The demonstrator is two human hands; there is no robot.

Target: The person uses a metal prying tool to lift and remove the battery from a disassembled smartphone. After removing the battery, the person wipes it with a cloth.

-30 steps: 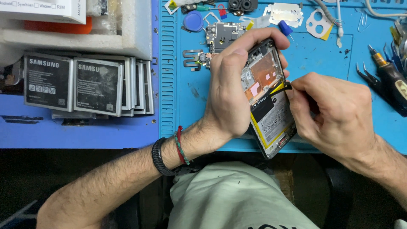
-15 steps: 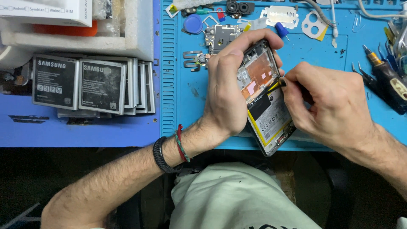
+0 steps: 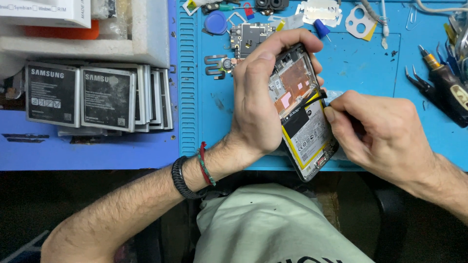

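Nearest the camera, a pale green shirt front (image 3: 273, 224) fills the six o'clock edge, with a forearm wearing a black cord bracelet and a red-and-green thread band (image 3: 192, 170) rising from seven o'clock. At centre, the left hand (image 3: 258, 102) wraps the opened black smartphone with its back cover off (image 3: 304, 114), thumb across the near side and fingertips hooked over the top edge, apparently to steady it tilted above the blue ribbed silicone work mat (image 3: 360, 73). The right hand (image 3: 380, 134), at three o'clock of the phone, is clenched around a thin black pick-like tool (image 3: 317, 99), whose tip lies across the seam above the yellow-edged white battery (image 3: 309, 136); the pinch looks suited to fine levering. Further off, at nine o'clock, a row of dark flat spare batteries (image 3: 97, 97) stands on edge. At twelve o'clock lie a bare circuit board (image 3: 251, 36) and a round blue cap (image 3: 216, 23); at two o'clock, dark-handled pliers (image 3: 441, 90).
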